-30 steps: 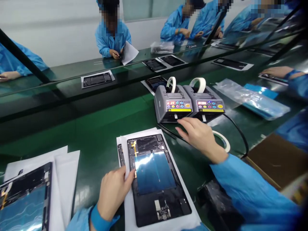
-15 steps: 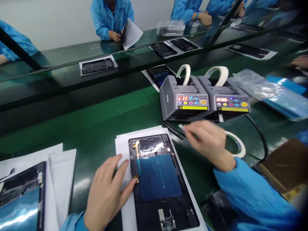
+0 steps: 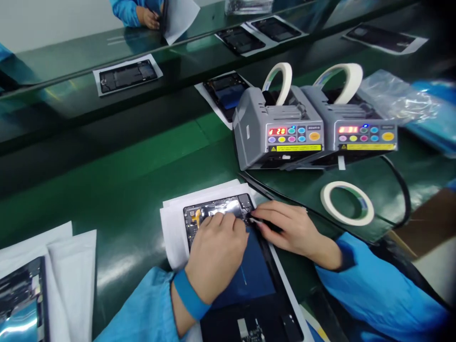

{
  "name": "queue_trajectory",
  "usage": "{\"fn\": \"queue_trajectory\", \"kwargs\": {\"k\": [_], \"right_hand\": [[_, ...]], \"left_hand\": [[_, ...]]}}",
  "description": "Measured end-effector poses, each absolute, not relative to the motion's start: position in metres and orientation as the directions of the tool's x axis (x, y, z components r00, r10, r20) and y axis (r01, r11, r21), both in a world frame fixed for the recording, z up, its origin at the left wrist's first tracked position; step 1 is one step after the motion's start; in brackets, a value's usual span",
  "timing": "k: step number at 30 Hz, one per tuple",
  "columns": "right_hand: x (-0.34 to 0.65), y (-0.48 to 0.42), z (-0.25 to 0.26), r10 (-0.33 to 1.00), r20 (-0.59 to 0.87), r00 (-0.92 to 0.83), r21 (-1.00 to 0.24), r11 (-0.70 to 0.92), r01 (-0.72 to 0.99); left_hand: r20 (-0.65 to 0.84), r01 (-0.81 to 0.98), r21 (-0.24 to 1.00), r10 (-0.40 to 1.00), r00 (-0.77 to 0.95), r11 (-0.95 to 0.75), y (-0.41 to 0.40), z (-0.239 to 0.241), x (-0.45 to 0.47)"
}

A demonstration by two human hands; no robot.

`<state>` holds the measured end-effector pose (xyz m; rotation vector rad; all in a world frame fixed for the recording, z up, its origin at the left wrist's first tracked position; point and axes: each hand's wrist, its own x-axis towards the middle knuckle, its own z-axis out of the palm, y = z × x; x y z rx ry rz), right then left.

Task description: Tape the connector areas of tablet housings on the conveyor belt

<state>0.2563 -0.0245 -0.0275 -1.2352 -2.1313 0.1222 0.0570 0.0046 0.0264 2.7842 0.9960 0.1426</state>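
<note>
An opened tablet (image 3: 249, 280) with a blue battery lies on white paper (image 3: 171, 237) in front of me. My left hand (image 3: 217, 251) rests on its upper part, fingers curled down onto the metal shield near the top edge. My right hand (image 3: 288, 228) is beside it at the tablet's upper right corner, fingers pinched on a thin dark tool with a small white piece at its tip. Both hands' fingertips almost meet there.
Two grey tape dispensers (image 3: 281, 128) (image 3: 359, 128) with white rolls stand behind. A loose tape roll (image 3: 347, 203) and a black cable (image 3: 399, 185) lie to the right. Another opened tablet (image 3: 21, 304) lies at left. Further tablets (image 3: 126, 76) sit on the conveyor; a co-worker's hand (image 3: 147, 18) is beyond.
My right hand came back from the dispensers to the tablet's top corner with a small white piece. My left hand moved from the tablet's left edge onto its upper part.
</note>
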Motion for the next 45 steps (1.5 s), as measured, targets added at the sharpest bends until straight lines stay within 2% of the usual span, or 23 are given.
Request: {"fn": "queue_trajectory", "kwargs": {"k": [8,14,20,25,34,45], "right_hand": [[0.266,-0.022,-0.031,0.806,0.449,-0.386,-0.382,0.564,0.732],[0.269,-0.020,-0.029,0.828,0.422,-0.369,-0.403,0.536,0.742],[0.273,-0.021,-0.028,0.841,0.394,-0.370,-0.415,0.522,0.745],[0.275,-0.021,-0.028,0.838,0.384,-0.388,-0.407,0.531,0.743],[0.274,-0.019,-0.027,0.828,0.385,-0.408,-0.388,0.546,0.742],[0.275,-0.021,-0.030,0.814,0.380,-0.439,-0.343,0.565,0.751]], "left_hand": [[0.083,0.646,0.266,0.685,0.724,-0.715,0.019,0.002,0.072],[0.139,0.604,0.317,0.666,0.733,-0.731,0.022,0.000,0.072],[0.177,0.576,0.289,0.634,0.753,-0.765,0.022,0.002,0.075],[0.164,0.563,0.282,0.617,0.769,-0.777,0.020,0.003,0.079],[0.130,0.555,0.392,0.641,0.756,-0.734,0.021,-0.005,0.078],[0.178,0.582,0.442,0.703,0.688,-0.682,0.025,-0.007,0.077]]}}
